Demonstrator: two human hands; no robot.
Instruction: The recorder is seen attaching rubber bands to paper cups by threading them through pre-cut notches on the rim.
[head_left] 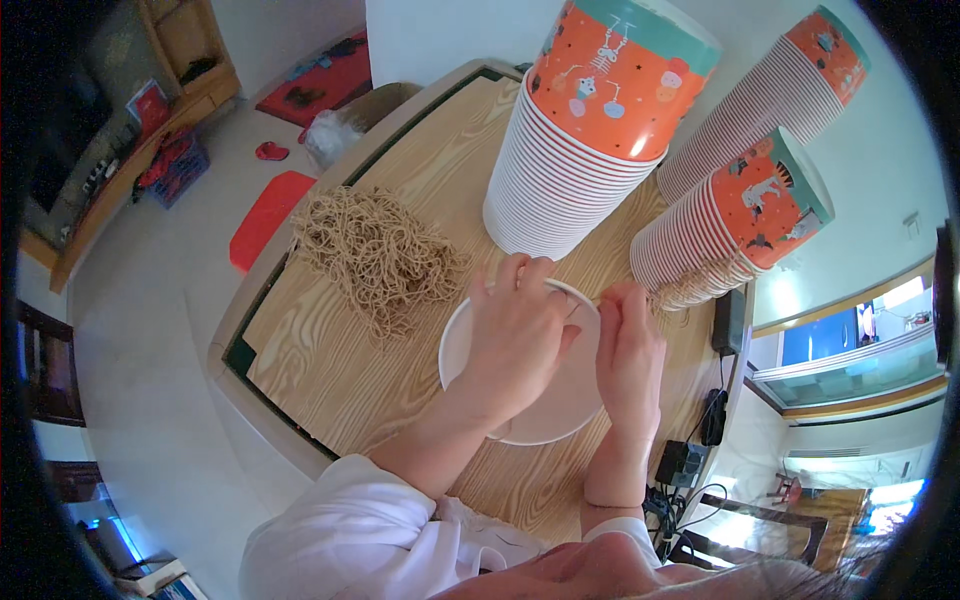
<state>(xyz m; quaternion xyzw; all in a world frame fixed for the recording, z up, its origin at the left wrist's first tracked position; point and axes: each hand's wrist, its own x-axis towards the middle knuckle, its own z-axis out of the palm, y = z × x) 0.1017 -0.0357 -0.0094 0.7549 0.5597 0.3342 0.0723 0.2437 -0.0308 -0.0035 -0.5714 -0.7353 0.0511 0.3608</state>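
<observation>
A white-lined paper bucket [562,405] stands open side up before me, its round mouth facing me. My left hand [520,325] reaches across the mouth, with its fingers bent over the far rim and the thumb inside. At the right rim my right hand [630,345] is closed in a pinch. Whatever sits between its fingertips is too small to make out. A loose heap of tan strings [378,250] lies left of the bucket. More tan strings [705,285] hang on the side of a shorter stack of orange paper buckets [755,205] at the right.
A tall stack of nested paper buckets [575,165] rises just beyond my hands, with another stack [765,110] farther right. Black adapters and cables [682,465] crowd the right table edge. A red stool [268,220] stands beyond the left edge.
</observation>
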